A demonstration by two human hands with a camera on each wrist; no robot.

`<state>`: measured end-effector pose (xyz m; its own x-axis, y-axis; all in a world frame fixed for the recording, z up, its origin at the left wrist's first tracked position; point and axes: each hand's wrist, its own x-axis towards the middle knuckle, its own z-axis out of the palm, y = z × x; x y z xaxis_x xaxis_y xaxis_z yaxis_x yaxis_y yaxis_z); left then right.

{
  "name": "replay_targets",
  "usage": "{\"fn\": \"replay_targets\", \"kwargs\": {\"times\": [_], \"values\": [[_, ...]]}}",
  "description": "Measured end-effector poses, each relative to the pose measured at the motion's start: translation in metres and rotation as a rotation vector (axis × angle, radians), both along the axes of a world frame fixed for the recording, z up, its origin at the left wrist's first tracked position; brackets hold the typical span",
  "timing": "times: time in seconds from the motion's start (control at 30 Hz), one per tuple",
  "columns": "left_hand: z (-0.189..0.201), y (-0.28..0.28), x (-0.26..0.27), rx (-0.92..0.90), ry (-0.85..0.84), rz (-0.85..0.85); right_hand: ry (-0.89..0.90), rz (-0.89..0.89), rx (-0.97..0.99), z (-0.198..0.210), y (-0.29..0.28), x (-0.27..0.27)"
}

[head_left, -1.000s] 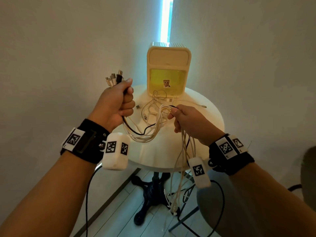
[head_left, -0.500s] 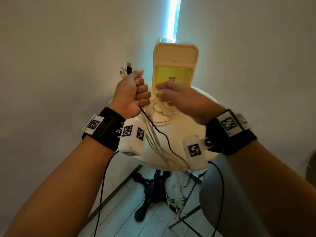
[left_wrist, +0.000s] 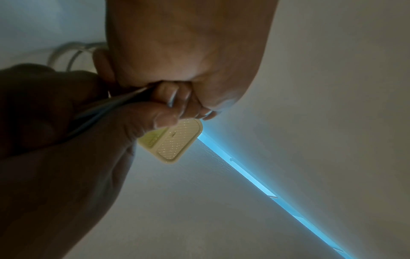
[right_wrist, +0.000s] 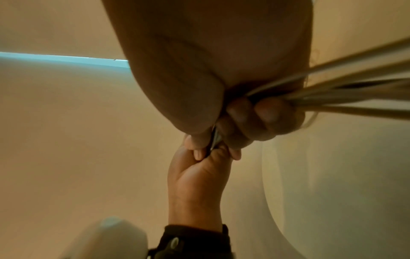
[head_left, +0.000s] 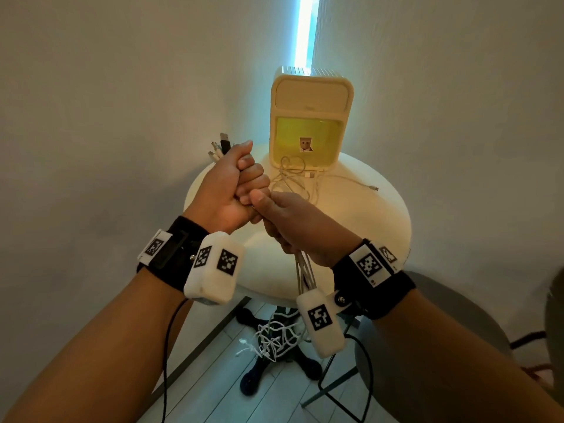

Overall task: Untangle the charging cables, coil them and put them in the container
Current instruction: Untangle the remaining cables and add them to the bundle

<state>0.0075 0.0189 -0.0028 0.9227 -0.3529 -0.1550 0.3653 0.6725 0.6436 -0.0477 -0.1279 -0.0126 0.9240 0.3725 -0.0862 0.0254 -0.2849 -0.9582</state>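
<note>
Container (head_left: 311, 117) behind loose cables (head_left: 293, 181) on table (head_left: 366, 227).

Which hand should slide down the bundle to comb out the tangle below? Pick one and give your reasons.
Right. The right hand already grips the cable bundle just under the left hand, on the side toward the hanging tangle. The left grips the bundle below the plug ends, so it probably serves best as the anchor.

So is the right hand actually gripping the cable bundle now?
Touching. In the right wrist view the right hand has its fingers curled round the cable bundle, which runs out of the fist; the head view shows cables hanging below it.
</note>
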Motion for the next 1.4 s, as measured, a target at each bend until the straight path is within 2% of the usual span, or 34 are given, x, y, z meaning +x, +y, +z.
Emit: {"fn": "replay_targets", "kwargs": {"times": [0.1,0.33,0.5,0.6,0.73,0.77,0.9,0.97,1.1,1.27,1.4], "values": [[-0.003,0.003,-0.003,-0.015,-0.002,-0.003,-0.019,-0.037,0.041,-0.004,0.001,-0.001],[-0.013,0.002,-0.004,-0.193,0.026,-0.012,0.002,-0.132,0.162,-0.013,0.002,-0.001],[-0.012,-0.004,-0.002,-0.076,-0.008,-0.056,0.022,-0.025,0.135,-0.022,-0.002,-0.005],[-0.014,-0.002,0.004,-0.065,0.050,-0.023,-0.126,-0.051,-0.020,-0.023,-0.009,0.007],[-0.020,0.004,0.006,0.002,0.081,0.049,-0.340,-0.293,-0.219,-0.021,-0.032,0.040],[-0.022,0.005,0.005,0.014,0.087,0.053,-0.386,-0.278,-0.321,-0.023,-0.038,0.046],[-0.026,0.009,0.006,0.000,0.149,0.043,-0.329,0.035,-0.815,-0.034,-0.032,0.049],[-0.029,0.011,0.007,0.004,0.191,0.033,-0.385,0.017,-0.908,-0.039,-0.024,0.051],[-0.036,0.013,0.007,0.008,0.245,0.010,-0.497,-0.172,-0.675,-0.022,-0.025,0.056],[-0.040,0.011,0.003,0.094,0.268,-0.058,-0.516,-0.244,-0.421,0.003,-0.036,0.049],[-0.033,0.002,0.001,0.168,0.203,-0.122,-0.517,-0.231,-0.346,0.015,-0.039,0.043]]}}
